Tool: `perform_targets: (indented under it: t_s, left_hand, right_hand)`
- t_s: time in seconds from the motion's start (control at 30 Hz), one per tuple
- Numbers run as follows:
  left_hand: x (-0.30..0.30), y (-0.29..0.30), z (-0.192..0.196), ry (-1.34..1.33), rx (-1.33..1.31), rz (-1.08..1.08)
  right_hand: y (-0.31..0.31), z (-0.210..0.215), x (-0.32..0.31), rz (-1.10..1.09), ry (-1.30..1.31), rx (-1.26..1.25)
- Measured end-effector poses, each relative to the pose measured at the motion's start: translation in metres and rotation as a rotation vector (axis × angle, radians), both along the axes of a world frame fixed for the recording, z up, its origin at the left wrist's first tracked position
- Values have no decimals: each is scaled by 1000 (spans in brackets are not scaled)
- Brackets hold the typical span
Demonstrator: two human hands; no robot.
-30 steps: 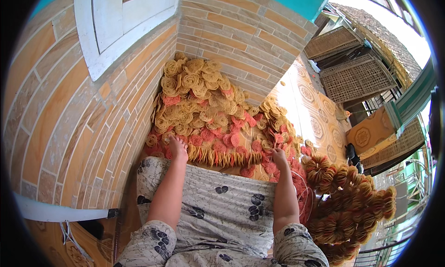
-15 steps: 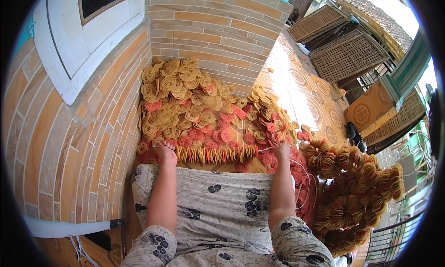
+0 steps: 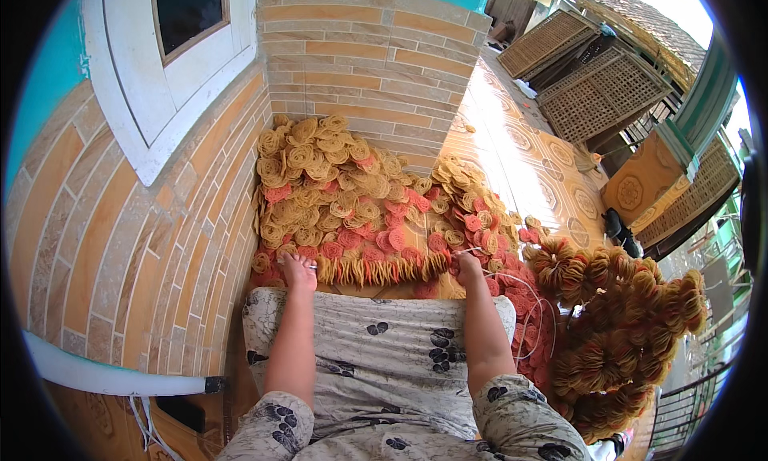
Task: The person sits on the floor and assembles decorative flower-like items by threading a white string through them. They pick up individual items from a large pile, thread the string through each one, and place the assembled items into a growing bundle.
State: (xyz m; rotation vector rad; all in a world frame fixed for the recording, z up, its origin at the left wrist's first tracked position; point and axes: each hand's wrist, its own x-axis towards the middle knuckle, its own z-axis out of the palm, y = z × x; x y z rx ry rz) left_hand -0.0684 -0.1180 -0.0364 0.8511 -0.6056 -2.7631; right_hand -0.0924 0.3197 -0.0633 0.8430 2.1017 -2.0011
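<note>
Between my hands stretches a tight row of thin, round swirled crackers (image 3: 384, 270), yellow-brown with some red ones, threaded edge-on like a garland. My left hand (image 3: 299, 272) is closed at the row's left end, with a small pale bit showing at its fingers. At the right end my right hand (image 3: 466, 266) is closed on a thin white cord (image 3: 522, 354), which loops down beside my right forearm. Beyond the row lies a big heap of loose yellow crackers (image 3: 324, 177) mixed with red crackers (image 3: 392, 238).
To my right several finished-looking bundles of strung crackers (image 3: 616, 325) are piled. A tiled wall (image 3: 368, 69) rises behind the heap, with another wall (image 3: 160, 261) on the left. Woven racks (image 3: 604, 93) and dark footwear (image 3: 620, 230) lie farther right. Patterned fabric (image 3: 376, 341) covers my lap.
My right hand has moved left along the cord, up to the end of the cracker row, closing the gap of bare cord. The view has shifted slightly.
</note>
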Motion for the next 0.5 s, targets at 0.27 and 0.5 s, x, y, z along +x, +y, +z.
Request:
perform_targets:
  t_s: [0.27, 0.5]
  left_hand:
    - [-6, -11, -7, 83, 29, 17]
    - [-10, -11, -9, -279, -573, -56]
  right_hand:
    - [0, 20, 9, -278, -164, -593]
    - [1, -7, -2, -142, -211, -460]
